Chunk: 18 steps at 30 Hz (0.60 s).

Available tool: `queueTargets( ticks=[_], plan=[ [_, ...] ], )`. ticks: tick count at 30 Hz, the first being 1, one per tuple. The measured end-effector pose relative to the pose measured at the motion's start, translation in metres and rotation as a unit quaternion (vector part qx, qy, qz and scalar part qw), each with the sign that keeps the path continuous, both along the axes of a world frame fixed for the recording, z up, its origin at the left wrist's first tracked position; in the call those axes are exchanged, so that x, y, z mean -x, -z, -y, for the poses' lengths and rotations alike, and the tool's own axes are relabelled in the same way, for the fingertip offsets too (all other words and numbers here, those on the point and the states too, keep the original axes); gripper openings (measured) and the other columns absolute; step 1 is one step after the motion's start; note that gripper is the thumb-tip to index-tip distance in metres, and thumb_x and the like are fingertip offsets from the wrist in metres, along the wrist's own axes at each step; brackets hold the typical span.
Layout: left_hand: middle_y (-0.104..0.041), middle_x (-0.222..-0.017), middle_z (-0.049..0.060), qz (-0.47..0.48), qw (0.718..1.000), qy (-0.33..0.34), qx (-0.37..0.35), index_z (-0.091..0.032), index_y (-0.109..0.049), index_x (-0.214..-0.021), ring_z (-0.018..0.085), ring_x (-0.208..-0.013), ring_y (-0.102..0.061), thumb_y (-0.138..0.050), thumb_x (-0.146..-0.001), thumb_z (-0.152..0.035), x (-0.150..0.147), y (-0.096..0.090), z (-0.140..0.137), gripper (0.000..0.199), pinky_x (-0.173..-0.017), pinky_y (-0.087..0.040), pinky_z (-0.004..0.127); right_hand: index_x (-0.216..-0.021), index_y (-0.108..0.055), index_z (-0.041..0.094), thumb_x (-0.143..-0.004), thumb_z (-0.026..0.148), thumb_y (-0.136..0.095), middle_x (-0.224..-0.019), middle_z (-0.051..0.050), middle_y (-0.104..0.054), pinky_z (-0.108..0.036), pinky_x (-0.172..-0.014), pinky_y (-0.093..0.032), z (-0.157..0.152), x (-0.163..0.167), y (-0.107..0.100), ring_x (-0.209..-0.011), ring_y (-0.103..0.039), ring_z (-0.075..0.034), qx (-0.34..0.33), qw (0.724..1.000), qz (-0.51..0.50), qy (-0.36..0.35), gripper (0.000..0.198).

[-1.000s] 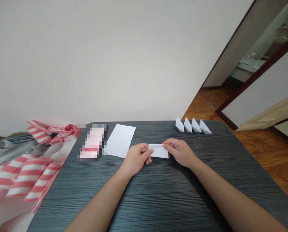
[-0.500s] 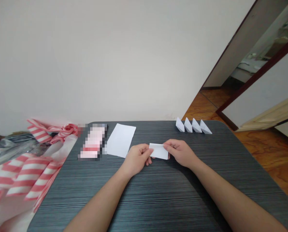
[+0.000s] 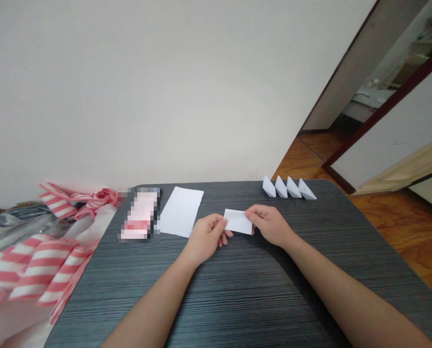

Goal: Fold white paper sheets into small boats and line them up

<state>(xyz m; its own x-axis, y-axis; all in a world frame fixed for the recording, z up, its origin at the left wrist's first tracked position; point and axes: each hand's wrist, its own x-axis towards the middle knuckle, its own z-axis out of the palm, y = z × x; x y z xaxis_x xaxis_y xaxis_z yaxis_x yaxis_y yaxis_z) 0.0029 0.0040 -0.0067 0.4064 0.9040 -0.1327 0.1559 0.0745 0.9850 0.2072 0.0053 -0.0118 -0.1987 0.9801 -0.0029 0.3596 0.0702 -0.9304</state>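
A small folded white sheet of paper (image 3: pixel 238 222) is held up above the dark table, roughly level between both hands. My left hand (image 3: pixel 208 237) pinches its left edge, thumb on top and fingers curled beneath. At the paper's upper right corner, my right hand (image 3: pixel 270 224) grips with the thumb over the front; most of its fingers are hidden behind. Larger white sheets of paper (image 3: pixel 181 211) lie flat just beyond my left hand. Several folded paper boats (image 3: pixel 281 187) stand in a row near the far right edge.
The table (image 3: pixel 208 299) has a dark, ribbed wood-grain top and meets a pale wall (image 3: pixel 165 96). A blurred-out phone-like object (image 3: pixel 139 212) lies at the far left. Red-and-white striped cloth (image 3: pixel 49 266) is heaped beside the table. Wooden floor (image 3: pixel 400 217) shows on the right.
The folded paper has risen slightly and tilted a little more toward the view. Both hands keep their hold, with the right hand moved up slightly.
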Motion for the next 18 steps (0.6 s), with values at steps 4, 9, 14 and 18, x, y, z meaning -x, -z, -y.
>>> queueTargets(
  ticks=[4,9,14,18],
  plan=[
    [-0.064,-0.065,0.002,-0.012,1.0,-0.01,-0.012,-0.015,-0.055,-0.079,0.008,-0.046,-0.052,-0.042,-0.088,-0.039,0.002,0.004,0.001,0.029,-0.044,-0.041,0.019,-0.076,-0.06,0.016,-0.087,0.036,-0.049,-0.057,0.0,-0.059,-0.022,-0.05,-0.043,0.0,0.0,0.002,-0.049,-0.056,-0.012,0.021,0.999,-0.025,-0.011,0.025],
    [-0.063,-0.064,0.002,-0.008,1.0,-0.021,-0.015,-0.015,-0.056,-0.078,0.008,-0.045,-0.051,-0.044,-0.086,-0.039,0.006,0.007,0.003,0.028,-0.043,-0.039,0.018,-0.077,-0.059,0.015,-0.086,0.037,-0.049,-0.059,-0.001,-0.061,-0.022,-0.049,-0.043,-0.002,-0.001,0.003,-0.049,-0.057,-0.012,0.049,0.997,-0.029,-0.048,0.026],
    [-0.063,-0.064,0.002,-0.008,0.999,-0.032,-0.019,-0.015,-0.057,-0.079,0.008,-0.046,-0.052,-0.047,-0.085,-0.038,0.009,0.004,0.006,0.026,-0.045,-0.042,0.019,-0.081,-0.059,0.014,-0.085,0.04,-0.05,-0.063,-0.003,-0.063,-0.024,-0.052,-0.045,-0.009,-0.002,-0.004,-0.051,-0.059,-0.014,0.099,0.99,-0.015,-0.096,0.028],
    [-0.064,-0.065,0.002,-0.015,0.999,-0.035,-0.03,-0.015,-0.058,-0.08,0.009,-0.047,-0.053,-0.047,-0.085,-0.038,0.009,0.001,0.007,0.026,-0.046,-0.043,0.02,-0.082,-0.063,0.014,-0.087,0.039,-0.047,-0.067,-0.002,-0.062,-0.024,-0.057,-0.045,-0.015,0.002,-0.019,-0.058,-0.059,-0.014,0.055,0.988,0.043,-0.139,0.031]
  ],
)
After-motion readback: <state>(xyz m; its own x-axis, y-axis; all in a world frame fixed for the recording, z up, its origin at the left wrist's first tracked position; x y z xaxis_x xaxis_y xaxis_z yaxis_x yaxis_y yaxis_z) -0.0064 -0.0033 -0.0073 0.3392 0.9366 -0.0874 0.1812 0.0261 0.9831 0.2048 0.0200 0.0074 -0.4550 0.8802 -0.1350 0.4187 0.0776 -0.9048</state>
